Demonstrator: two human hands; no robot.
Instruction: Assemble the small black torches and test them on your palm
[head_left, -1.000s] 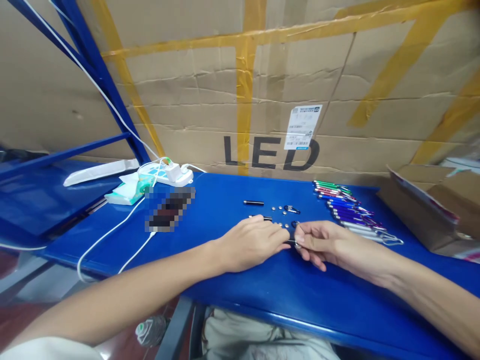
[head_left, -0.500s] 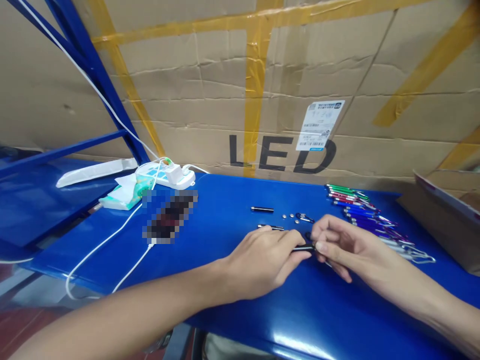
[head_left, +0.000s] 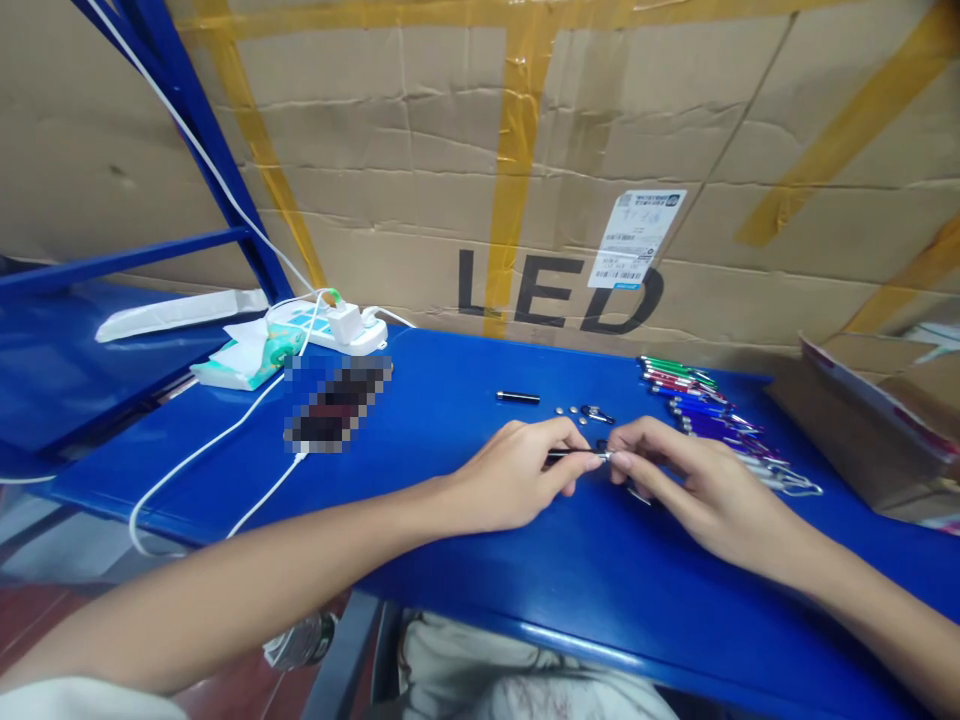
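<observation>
My left hand [head_left: 517,475] is closed in a pinch around a slim black flashlight tube [head_left: 564,454]. Its silver end points toward my right hand [head_left: 667,475], whose thumb and forefinger pinch together at that end. A thin metal clip [head_left: 639,495] hangs below the right fingers. Whether the two parts are joined is too small to tell. Beyond my hands lie another black tube [head_left: 517,398], several small silver button cells [head_left: 574,410] and a black end piece with a clip [head_left: 598,413]. To the right, a row of colored keychain flashlights [head_left: 694,405] is laid out.
A large cardboard box [head_left: 420,180] stands behind the blue table [head_left: 450,400]. At left are a blurred phone [head_left: 337,405] on a white cable, a tissue pack [head_left: 251,355] and a power strip [head_left: 330,325]. An open carton [head_left: 862,430] sits at right.
My left hand has rolled, with its thumb now showing along the tube. A silver end is visible between my hands. The view has shifted slightly, and the left hand now covers a second tube.
</observation>
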